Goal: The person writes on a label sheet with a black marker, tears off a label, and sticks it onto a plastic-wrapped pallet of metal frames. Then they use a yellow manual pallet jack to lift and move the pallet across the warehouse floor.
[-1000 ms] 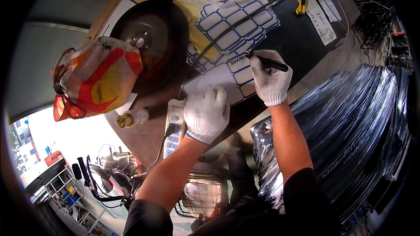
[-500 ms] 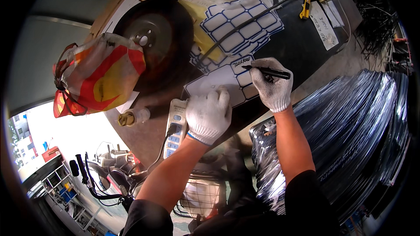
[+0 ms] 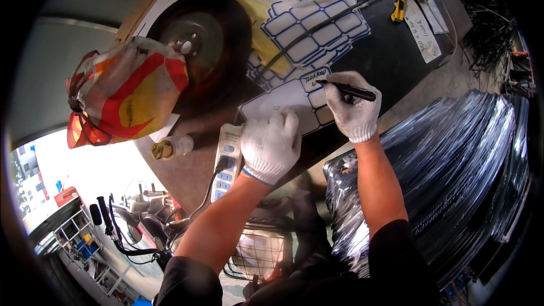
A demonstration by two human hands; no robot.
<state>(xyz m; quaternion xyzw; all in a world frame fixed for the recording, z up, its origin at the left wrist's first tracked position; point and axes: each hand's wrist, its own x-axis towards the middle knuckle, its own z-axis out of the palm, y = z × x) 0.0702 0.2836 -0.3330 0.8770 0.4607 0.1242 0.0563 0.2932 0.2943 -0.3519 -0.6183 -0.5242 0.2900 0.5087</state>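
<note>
The right hand (image 3: 356, 107), in a white knit work glove, is closed around a black marker pen (image 3: 347, 89), whose tip rests on a white sticker sheet of blue-bordered labels (image 3: 286, 97). That sheet lies flat on the dark table (image 3: 391, 56), in front of the person. The left hand (image 3: 271, 143), gloved the same way, lies palm down with fingers loosely spread, pressing the near edge of the sheet and holding nothing.

Just left of that hand sits a white power strip (image 3: 225, 158) with a black plug in it. A second sheet of blue-bordered labels (image 3: 314, 31) lies further back on the table, partly over a yellow bag. A black metal wheel disc (image 3: 198, 39) rests to the left, and a red, orange and yellow plastic bag (image 3: 122, 96) sits beside it. To the right of the table, well apart from the hands, stands a stack of glossy black plastic-wrapped bundles (image 3: 447, 181).
</note>
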